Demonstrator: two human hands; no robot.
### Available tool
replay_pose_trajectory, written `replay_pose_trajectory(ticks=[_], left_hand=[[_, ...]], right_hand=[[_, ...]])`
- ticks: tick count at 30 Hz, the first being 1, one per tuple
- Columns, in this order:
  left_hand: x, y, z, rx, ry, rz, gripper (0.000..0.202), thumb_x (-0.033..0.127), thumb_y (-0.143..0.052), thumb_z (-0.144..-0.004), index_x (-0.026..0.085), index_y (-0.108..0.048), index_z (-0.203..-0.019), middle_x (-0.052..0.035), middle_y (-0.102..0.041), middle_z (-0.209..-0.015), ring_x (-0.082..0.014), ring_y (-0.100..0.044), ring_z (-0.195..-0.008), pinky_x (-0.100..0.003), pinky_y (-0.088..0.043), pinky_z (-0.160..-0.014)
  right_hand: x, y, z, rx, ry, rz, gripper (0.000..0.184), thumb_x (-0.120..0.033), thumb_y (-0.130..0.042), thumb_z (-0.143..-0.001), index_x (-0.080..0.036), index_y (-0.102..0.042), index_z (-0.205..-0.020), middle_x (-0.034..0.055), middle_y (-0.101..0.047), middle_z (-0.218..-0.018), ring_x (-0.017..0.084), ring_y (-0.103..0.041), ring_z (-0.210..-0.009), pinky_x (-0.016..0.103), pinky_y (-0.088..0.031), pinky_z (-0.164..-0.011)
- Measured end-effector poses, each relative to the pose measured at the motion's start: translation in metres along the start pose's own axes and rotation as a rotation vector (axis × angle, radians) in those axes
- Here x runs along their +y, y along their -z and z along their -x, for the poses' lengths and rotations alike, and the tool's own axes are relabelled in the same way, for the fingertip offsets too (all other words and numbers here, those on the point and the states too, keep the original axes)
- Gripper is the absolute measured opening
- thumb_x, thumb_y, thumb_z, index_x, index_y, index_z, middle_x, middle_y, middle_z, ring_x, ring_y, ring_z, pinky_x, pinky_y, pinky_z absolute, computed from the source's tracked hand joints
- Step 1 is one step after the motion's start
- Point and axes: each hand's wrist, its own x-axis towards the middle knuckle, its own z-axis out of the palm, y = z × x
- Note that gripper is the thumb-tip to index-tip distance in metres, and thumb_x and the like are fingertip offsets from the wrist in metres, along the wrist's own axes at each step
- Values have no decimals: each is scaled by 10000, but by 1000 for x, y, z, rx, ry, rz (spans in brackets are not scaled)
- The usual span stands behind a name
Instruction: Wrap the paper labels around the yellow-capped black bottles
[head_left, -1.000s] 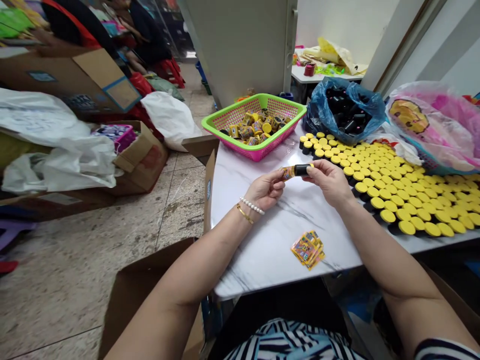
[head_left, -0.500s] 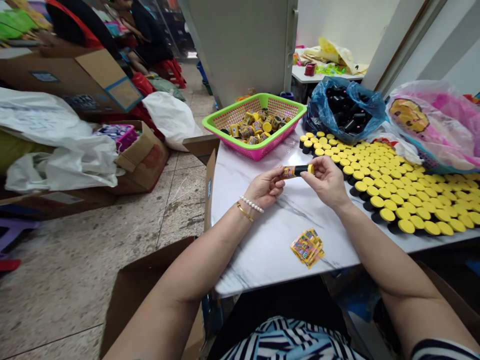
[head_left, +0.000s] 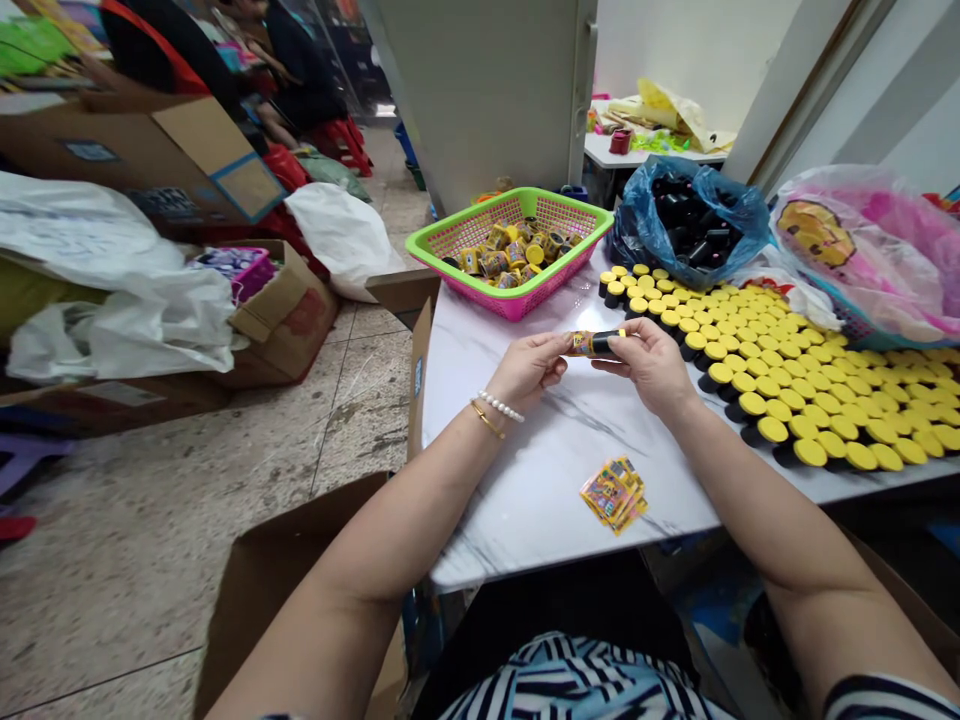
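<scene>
Both my hands hold one small black bottle (head_left: 595, 344) with a yellow cap, lying sideways above the white marble table (head_left: 525, 470). My left hand (head_left: 531, 367) pinches the end that bears an orange-yellow label. My right hand (head_left: 651, 364) grips the cap end with curled fingers. A small stack of orange-yellow labels (head_left: 615, 493) lies on the table nearer to me. Rows of upright yellow-capped black bottles (head_left: 795, 380) stand to the right of my right hand.
A green and pink basket (head_left: 510, 250) with labelled bottles sits at the table's far edge. Beside it are a blue bag of black bottles (head_left: 690, 225) and a pink bag (head_left: 877, 250). Open cardboard boxes (head_left: 277, 590) and white bags (head_left: 112, 290) crowd the floor on the left.
The bottle has turned a little between my fingers, and both hands stayed in nearly the same spot above the table.
</scene>
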Motion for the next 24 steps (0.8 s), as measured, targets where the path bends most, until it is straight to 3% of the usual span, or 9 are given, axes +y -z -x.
replay_pose_trajectory(ticks=[4,8,11,13,15,17,20,24], left_hand=[[0,4,-4,16,-12,-8,422,341,-943,-634,59,-738,-871,-10,-606,-666,-19,-422,-480,-151,-200,-393],[-3,7,-7,-17,59,54,429,355,-955,-585,92,-664,-760,40,-516,-598,-16,-379,-456,-156,-157,-382],[-3,6,-5,45,-37,-33,432,371,-945,-628,100,-673,-826,19,-577,-665,-30,-466,-518,-140,-262,-418],[-3,5,-3,53,-116,-102,486,370,-952,-639,124,-691,-968,-23,-679,-830,-66,-595,-645,-147,-403,-505],[-2,3,0,-49,-103,-134,569,383,-962,-635,150,-688,-1076,-57,-723,-979,-121,-681,-777,-212,-525,-628],[-3,3,1,-169,-53,-144,597,400,-968,-629,143,-692,-1092,-65,-729,-993,-142,-701,-784,-277,-572,-701],[-6,4,0,-208,-63,-195,581,405,-979,-610,114,-710,-1036,-38,-715,-864,-112,-665,-666,-263,-550,-656],[-4,8,-2,-242,-32,-204,544,419,-960,-652,97,-729,-1025,-23,-685,-747,-94,-626,-603,-219,-485,-574]], right_hand=[[3,2,-2,30,32,28,462,-461,-903,-698,-232,-558,-904,-46,-712,-800,150,-730,-776,387,-653,-837],[2,2,0,-36,119,135,447,-421,-919,-694,-229,-603,-945,-12,-734,-901,154,-714,-854,352,-624,-879],[1,5,0,-84,196,197,450,-380,-939,-669,-228,-627,-954,5,-731,-981,165,-703,-925,338,-609,-904],[1,6,0,-104,247,218,441,-373,-942,-668,-230,-646,-963,1,-712,-975,164,-691,-918,335,-611,-887],[2,8,0,-119,317,269,423,-377,-927,-694,-240,-682,-1011,8,-695,-997,169,-682,-928,327,-618,-844],[2,8,2,-137,393,394,388,-384,-892,-747,-258,-727,-1075,24,-675,-1049,168,-668,-927,309,-618,-787],[1,7,6,-168,473,574,339,-383,-834,-820,-277,-757,-1133,39,-654,-1086,147,-654,-860,293,-613,-731],[-6,7,10,-185,531,638,327,-344,-807,-847,-266,-747,-1159,41,-677,-1073,156,-686,-854,325,-638,-779]])
